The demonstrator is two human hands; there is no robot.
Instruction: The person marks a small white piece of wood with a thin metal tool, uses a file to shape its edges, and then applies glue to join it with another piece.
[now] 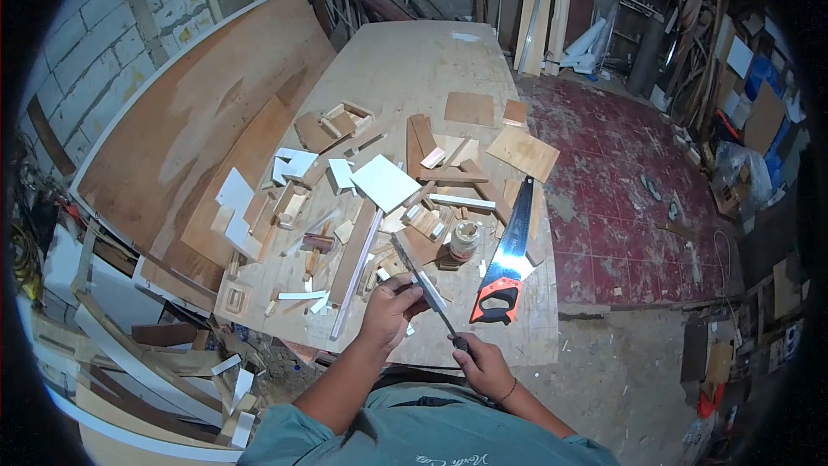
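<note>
A small white-edged piece is pinched between the thumb and fingers of the left hand, just below the middle of the frame, while the handle of a long file-like tool is gripped in the closed right hand. The tool is slanted from lower right to upper left, alongside the piece; whether its face is pressed on the wood cannot be told. The step in hand is judged to be the dressing of an edge — a steady grip seems called for on the left, and a straight stroke along the tool's length on the right. Both hands are held at the near edge of the table, close to the person's body, so any backward pull looks limited. Ahead of the tool's tip, the way is crowded at table level by offcuts, with a white board near the centre and a long white-edged strip just left of the hands. To the right, a glass jar is stood upright near a handsaw, whose orange handle is pointed towards the near edge; bare wood is shown between that handle and the table's lower-right corner, and sideways room is best sought there — with the saw's teeth avoided
</note>
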